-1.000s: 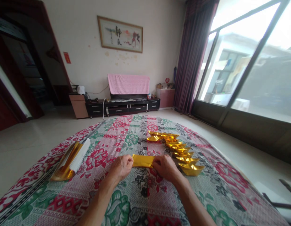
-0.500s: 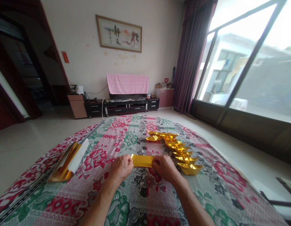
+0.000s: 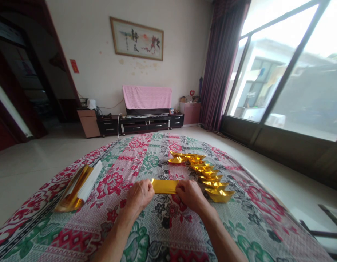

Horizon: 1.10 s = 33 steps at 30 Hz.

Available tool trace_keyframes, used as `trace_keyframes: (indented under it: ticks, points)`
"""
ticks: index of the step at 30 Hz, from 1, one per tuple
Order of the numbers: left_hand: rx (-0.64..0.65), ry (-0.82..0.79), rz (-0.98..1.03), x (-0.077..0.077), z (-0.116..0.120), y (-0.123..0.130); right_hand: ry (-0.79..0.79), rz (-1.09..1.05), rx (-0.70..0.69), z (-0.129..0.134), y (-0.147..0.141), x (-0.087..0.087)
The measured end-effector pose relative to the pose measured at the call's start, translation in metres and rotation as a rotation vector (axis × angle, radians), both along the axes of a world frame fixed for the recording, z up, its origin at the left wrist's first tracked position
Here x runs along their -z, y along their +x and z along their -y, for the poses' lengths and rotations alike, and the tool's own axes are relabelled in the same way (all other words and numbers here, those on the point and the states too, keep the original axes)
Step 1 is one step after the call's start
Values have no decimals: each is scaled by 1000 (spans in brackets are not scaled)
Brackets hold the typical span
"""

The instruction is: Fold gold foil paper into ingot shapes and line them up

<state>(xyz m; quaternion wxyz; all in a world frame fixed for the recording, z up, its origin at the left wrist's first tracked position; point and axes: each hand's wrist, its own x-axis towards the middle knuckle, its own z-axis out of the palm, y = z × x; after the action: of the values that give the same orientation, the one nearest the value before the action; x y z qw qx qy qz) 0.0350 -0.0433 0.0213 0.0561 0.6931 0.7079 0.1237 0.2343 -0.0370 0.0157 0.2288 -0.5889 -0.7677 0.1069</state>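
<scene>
A folded strip of gold foil paper (image 3: 165, 186) stretches between my two hands, a little above or on the patterned cloth; the exact gap cannot be seen. My left hand (image 3: 141, 193) is closed on its left end, and my right hand (image 3: 190, 193) pinches the right end. The fingertips of both hands are partly hidden. To the right of my right hand stands a row of several folded gold paper ingots (image 3: 219, 195), running away toward the far side. On the left lies a curled stack of gold foil paper sheets (image 3: 75, 191) with white backs.
A flowered cloth (image 3: 138, 233) covers the round table. Beyond it stand a low black TV cabinet (image 3: 145, 125) and a screen under a pink towel (image 3: 147, 97). Large windows (image 3: 305, 87) and a purple curtain (image 3: 221, 65) are on the right; a dark doorway (image 3: 29, 80) opens on the left.
Almost nothing differs. The view has shifted very slightly, and both hands keep the same grip on the gold foil paper.
</scene>
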Motion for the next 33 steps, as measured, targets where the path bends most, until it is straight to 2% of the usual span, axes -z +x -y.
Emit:
trace_keyframes:
  ticks: [15, 23, 26, 33]
  points:
    - [-32, -2, -15, 6, -2, 0, 3, -7, 35, 3, -2, -2]
    - [52, 19, 85, 2, 2, -6, 96, -18, 103, 4, 0, 3]
    - [62, 32, 92, 1, 4, -6, 98, -33, 75, 4, 4, 6]
    - [80, 37, 94, 0, 6, -4, 99, -81, -84, 7, 16, 4]
